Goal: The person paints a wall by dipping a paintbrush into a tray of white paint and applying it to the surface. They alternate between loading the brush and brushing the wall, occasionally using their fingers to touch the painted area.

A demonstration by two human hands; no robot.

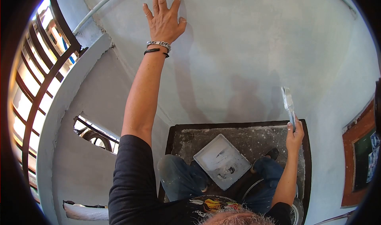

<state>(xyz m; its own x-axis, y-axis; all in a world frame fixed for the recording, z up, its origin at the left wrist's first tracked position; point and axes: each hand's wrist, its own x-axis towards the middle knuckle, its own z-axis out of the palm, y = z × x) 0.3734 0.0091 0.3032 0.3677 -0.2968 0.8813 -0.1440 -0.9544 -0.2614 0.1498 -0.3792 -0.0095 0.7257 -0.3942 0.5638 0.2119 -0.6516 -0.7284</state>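
My left hand (163, 21) is raised with its fingers spread against the pale wall (238, 46); white residue coats some fingertips. A chain bracelet and a dark band circle that wrist. Lower on the right, my right hand (295, 135) is closed around the handle of a putty knife (288, 102), its white-smeared end pointing up near the wall. Between my legs on the floor sits a grey rectangular tray (222, 161) with white and dark smears inside.
The dark floor (186, 135) is speckled with white. A spoked wheel (295, 213) stands close to my right leg. To the left are a low wall with slots (93, 106) and a metal grille (33, 102). A wood-framed panel (349, 165) is at the right.
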